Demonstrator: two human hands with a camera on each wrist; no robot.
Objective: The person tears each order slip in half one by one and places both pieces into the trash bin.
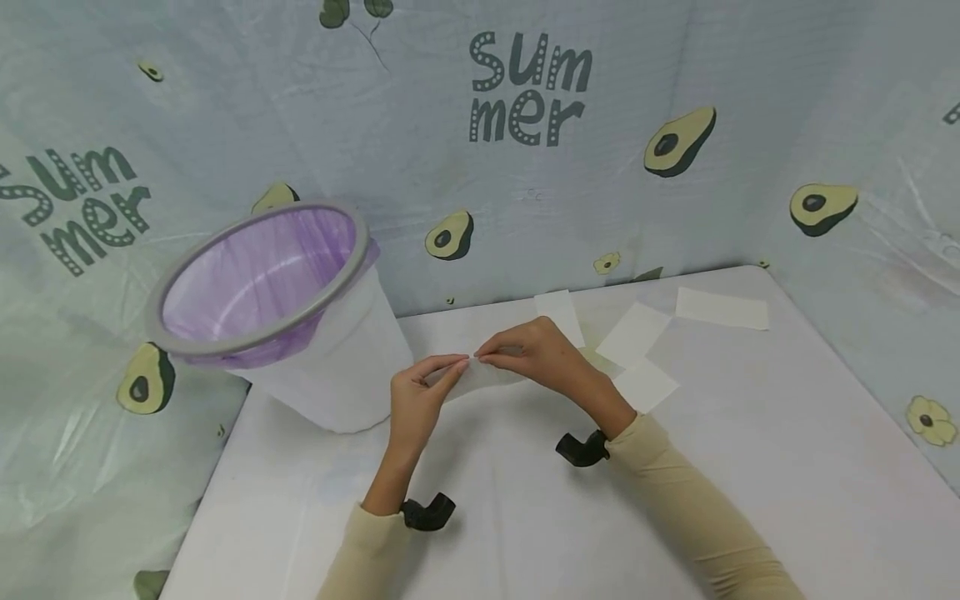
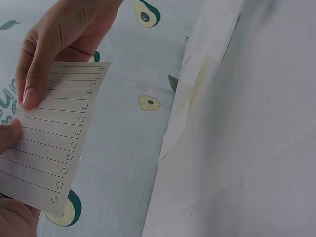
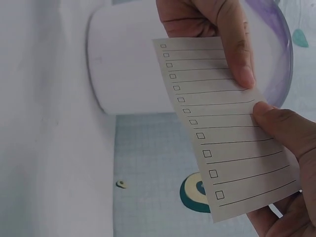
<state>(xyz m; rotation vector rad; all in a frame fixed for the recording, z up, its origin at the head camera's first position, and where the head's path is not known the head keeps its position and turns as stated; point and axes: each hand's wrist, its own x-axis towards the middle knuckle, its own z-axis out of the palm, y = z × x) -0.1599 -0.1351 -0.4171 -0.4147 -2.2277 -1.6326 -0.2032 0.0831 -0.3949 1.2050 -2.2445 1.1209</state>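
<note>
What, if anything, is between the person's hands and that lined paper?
Nothing visible: the left hand and right hand both pinch the lined sheet directly, close together along one edge. The loose white slips lie on the table, and the bin stands to the left.

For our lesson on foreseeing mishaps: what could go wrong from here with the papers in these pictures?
The left hand and right hand pinch the rectangular white lined paper sheet with checkboxes at close points on one edge; pulling apart there might tear it.
Held above the flat white table, it could fall if both pinches loosen.
Loose white rectangular paper slips lie near the beige right sleeve, which might brush them aside.
</note>
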